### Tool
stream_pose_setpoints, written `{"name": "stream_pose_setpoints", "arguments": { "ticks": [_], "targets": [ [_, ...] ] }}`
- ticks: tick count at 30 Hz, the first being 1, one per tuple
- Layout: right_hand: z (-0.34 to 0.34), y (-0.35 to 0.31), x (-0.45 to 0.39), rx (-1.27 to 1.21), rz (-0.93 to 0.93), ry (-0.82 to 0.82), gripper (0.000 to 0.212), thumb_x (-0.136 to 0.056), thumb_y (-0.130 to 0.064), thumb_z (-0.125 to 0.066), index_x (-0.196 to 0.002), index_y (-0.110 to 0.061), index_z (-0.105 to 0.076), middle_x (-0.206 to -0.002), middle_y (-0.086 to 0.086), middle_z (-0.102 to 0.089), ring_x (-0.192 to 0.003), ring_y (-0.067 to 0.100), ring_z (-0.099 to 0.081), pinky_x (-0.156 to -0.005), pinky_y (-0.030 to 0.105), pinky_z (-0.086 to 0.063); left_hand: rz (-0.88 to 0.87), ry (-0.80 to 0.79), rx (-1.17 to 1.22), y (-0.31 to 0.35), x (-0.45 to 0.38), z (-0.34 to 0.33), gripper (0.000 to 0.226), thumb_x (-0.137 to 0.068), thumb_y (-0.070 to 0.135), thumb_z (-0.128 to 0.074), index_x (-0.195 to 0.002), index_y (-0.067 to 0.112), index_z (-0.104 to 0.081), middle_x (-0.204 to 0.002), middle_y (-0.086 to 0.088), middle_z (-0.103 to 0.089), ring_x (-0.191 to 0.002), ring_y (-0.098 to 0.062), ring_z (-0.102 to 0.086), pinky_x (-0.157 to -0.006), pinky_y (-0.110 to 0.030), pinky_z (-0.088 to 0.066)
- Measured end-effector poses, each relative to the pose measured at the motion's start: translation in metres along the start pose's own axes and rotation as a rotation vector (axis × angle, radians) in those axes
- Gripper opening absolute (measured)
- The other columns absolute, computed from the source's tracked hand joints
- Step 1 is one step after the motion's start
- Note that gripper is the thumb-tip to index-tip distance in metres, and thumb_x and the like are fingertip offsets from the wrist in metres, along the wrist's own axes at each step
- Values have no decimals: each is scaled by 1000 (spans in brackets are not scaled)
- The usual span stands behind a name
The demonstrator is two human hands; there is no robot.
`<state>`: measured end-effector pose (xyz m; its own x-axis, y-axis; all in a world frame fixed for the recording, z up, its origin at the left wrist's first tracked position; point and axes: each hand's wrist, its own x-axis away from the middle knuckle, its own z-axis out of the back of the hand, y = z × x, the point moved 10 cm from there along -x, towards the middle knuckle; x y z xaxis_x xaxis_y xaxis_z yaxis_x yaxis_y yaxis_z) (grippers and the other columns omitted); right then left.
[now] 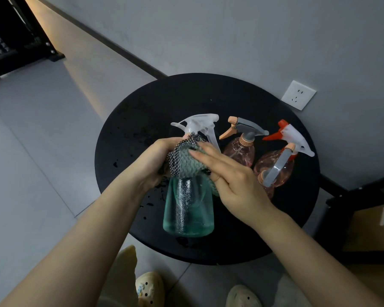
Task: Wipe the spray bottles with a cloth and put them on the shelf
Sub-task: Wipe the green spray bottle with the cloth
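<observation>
1. I am noting the surroundings first: a round black table [142, 111] is filling the middle of the head view, with dark wet specks lying on its top toward 9 o'clock.
2. A white wall socket [298, 95] is sitting on the grey wall at 2 o'clock of the table; a dark shelf frame [13, 36] is showing at 10 o'clock, well apart.
3. Two pale clogs [150, 289] are showing at 6 o'clock on the floor tiles.
4. Standing on the table at 3 o'clock of the held bottle: a pink bottle with a grey sprayer [239, 151], and just beside it a pink bottle with a red-and-white sprayer [275, 167]. A third grey trigger is overlapping the latter; I cannot tell its bottle.
5. The teal spray bottle [187, 207] is hanging over the table's 6 o'clock half, translucent, with a clear white trigger head pointing toward 12 o'clock.
6. A grey-green checked cloth [186, 160] is wrapping its shoulder and neck.
7. The left hand [153, 160] is curling round the cloth-covered neck from 9 o'clock.
8. The right hand [231, 180] is pressing on the cloth, fingers straight and held together.
</observation>
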<state>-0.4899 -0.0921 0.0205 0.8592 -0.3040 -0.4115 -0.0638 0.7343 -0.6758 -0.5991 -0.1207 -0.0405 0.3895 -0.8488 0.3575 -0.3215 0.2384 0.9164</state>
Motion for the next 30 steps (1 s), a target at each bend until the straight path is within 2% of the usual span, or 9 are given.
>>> {"name": "stream_pose_setpoints", "arguments": {
  "ticks": [2,5,8,11,16,20,23,26,30],
  "targets": [
    [-1,-8,6,25,62,-23,50,-88,2,-38,-136,-11,-41,-142,-4,-36,-138,5,-29,-111,20,-27,1,-10,4,-1,-1,2,23,-71,24,-52,-79,13,-71,-88,-12,-65,-89,-30,-57,-94,-48,-40],
    [-14,-25,25,154,229,-142,55,-84,10,-48,-135,-9,-44,-142,4,-40,-139,18,-32,-111,32,-34,29,24,9,4,0,11,29,-73,31,-60,-88,7,-65,-82,-10,-65,-78,-28,-57,-79,-37,-45],
    [-31,-38,48,340,394,-275,55,-83,8,-57,-132,-13,-45,-140,6,-48,-137,23,-35,-108,37,-38,2,78,-73,10,0,20,28,-85,36,-53,-90,11,-66,-83,-6,-64,-76,-23,-57,-71,-31,-43],
    [-35,-40,54,435,464,-309,44,-88,-1,-59,-129,-14,-50,-138,6,-51,-135,23,-37,-108,36,-37,-19,84,-84,11,0,20,28,-89,35,-49,-88,13,-67,-86,-7,-65,-78,-23,-58,-72,-32,-44],
    [-26,-36,32,448,411,-220,36,-96,-27,-49,-130,-15,-50,-133,7,-56,-131,22,-44,-103,36,-43,-14,23,-94,6,-1,9,26,-87,34,-52,-86,11,-66,-79,-8,-64,-72,-24,-58,-70,-33,-42],
    [-14,-24,10,375,225,-133,42,-96,-30,-43,-132,-11,-51,-138,9,-50,-133,21,-40,-100,38,-46,3,-70,77,2,-1,-4,22,-86,25,-52,-80,6,-62,-69,-5,-66,-61,-17,-61,-61,-26,-50],
    [-9,-16,4,287,117,-72,44,-98,-31,-38,-136,-10,-45,-143,7,-43,-136,16,-35,-105,35,-40,-13,-87,100,3,-2,-7,28,-79,31,-51,-81,5,-61,-70,-4,-67,-63,-14,-64,-59,-23,-53],
    [-16,-25,10,337,182,-101,40,-97,-22,-43,-134,-7,-48,-141,11,-45,-135,23,-37,-106,36,-39,-19,-89,116,6,-1,-4,28,-79,31,-51,-82,4,-60,-69,-6,-65,-61,-16,-62,-60,-25,-52],
    [-33,-37,40,422,368,-248,34,-96,-12,-50,-130,-9,-52,-138,10,-50,-134,25,-39,-105,38,-42,-40,81,-46,11,-2,20,29,-90,34,-47,-86,11,-65,-81,-9,-63,-73,-25,-56,-65,-29,-46]
  ]
}}
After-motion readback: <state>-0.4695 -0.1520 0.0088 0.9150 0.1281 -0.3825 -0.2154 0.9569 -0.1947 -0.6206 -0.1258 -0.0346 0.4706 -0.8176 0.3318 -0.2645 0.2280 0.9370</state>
